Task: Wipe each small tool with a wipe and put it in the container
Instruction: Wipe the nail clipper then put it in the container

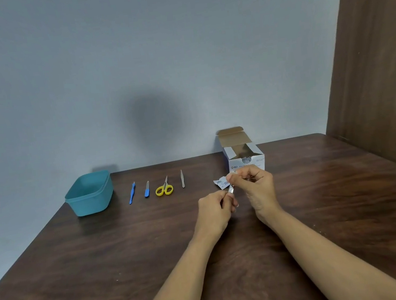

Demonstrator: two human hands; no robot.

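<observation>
tool (231,190): a small metal piece held above the table between both hands, right of the middle; its kind is too small to tell
left hand (213,207): fingers curled round the tool's lower end
right hand (255,187): fingers curled, thumb and fingertips pinching at the tool's upper end; I cannot tell whether a wipe sits between them
packet (221,183): white and torn, just left of the right hand's fingertips; I cannot tell if it lies on the table or is held
box (244,160): white cardboard with blue print, flap up, standing just behind the right hand near the table's far edge
tweezers (182,178): lying on the table left of the hands, the right end of a row
scissors (164,188): yellow handles, closed, next in the row
file (147,189): blue handle, left of the scissors
blue pick (132,193): thin, the left end of the row
container (89,193): teal, without a lid, at the table's far left corner, beside the blue pick
table (106,261): dark wood against a grey wall
</observation>
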